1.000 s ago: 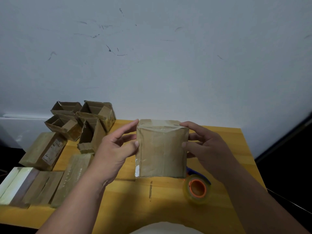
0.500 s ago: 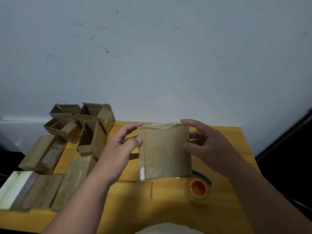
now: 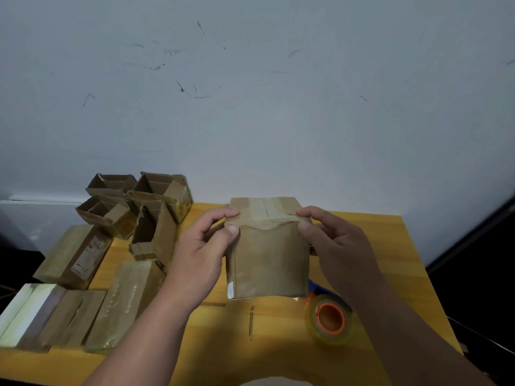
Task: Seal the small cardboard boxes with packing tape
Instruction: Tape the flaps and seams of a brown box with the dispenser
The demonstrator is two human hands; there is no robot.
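Cardboard box (image 3: pixel 267 260) stands at the desk's (image 3: pixel 278 330) centre; our left hand (image 3: pixel 203 246) and right hand (image 3: pixel 334 240) pinch its taped top corners with curled fingers. Tape roll (image 3: pixel 330 319) lies at four o'clock, just beside it.

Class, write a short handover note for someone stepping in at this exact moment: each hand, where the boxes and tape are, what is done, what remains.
Left hand and right hand: each keeps a grip on an upper corner of the held box, above the table.
Tape roll: on the table, near right, untouched.
Done: tape covers the held box's top seam; closed boxes lie at left.
Left: open boxes at the far left look unsealed. Set this one down, then tape those.
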